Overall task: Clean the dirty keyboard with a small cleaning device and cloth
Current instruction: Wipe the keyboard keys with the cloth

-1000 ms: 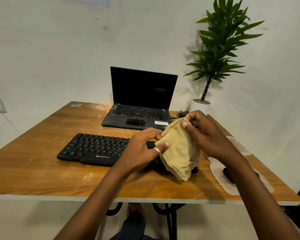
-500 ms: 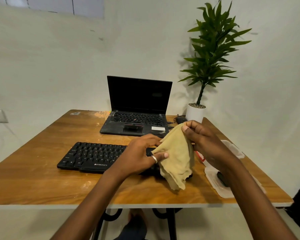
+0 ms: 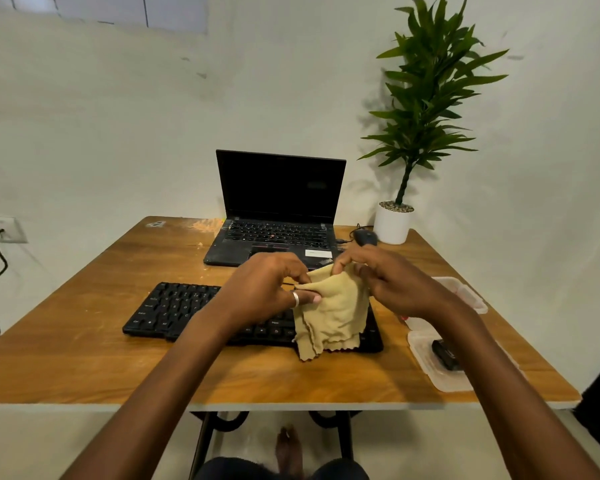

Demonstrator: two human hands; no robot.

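Both the left hand (image 3: 267, 292) and right hand (image 3: 395, 285) pinch the cloth (image 3: 336, 313) by its top edge, draped over the keyboard's (image 3: 181, 306) right end. Folding it into a firm pad first should wipe better.

keyboard: black rectangular plastic keyboard (image 3: 174, 310), flat on the brown wooden table (image 3: 84, 341), long side running 9 to 3 o'clock; its 3 o'clock end is hidden behind the cloth.
cloth: beige soft fabric cloth (image 3: 333, 317) with a zigzag-cut hem, creased, doubled in layers; top edge pinched by the left hand (image 3: 267, 289) at 10 o'clock and the right hand (image 3: 395, 285) at 2 o'clock; the rest hangs toward 6 o'clock over the keyboard's near edge. Contact with the keys: cannot tell.
device: small black oblong device (image 3: 445, 355), lying in a clear plastic tray (image 3: 423, 355) at 4 o'clock of the keyboard, apart from it, partly hidden by the right forearm.
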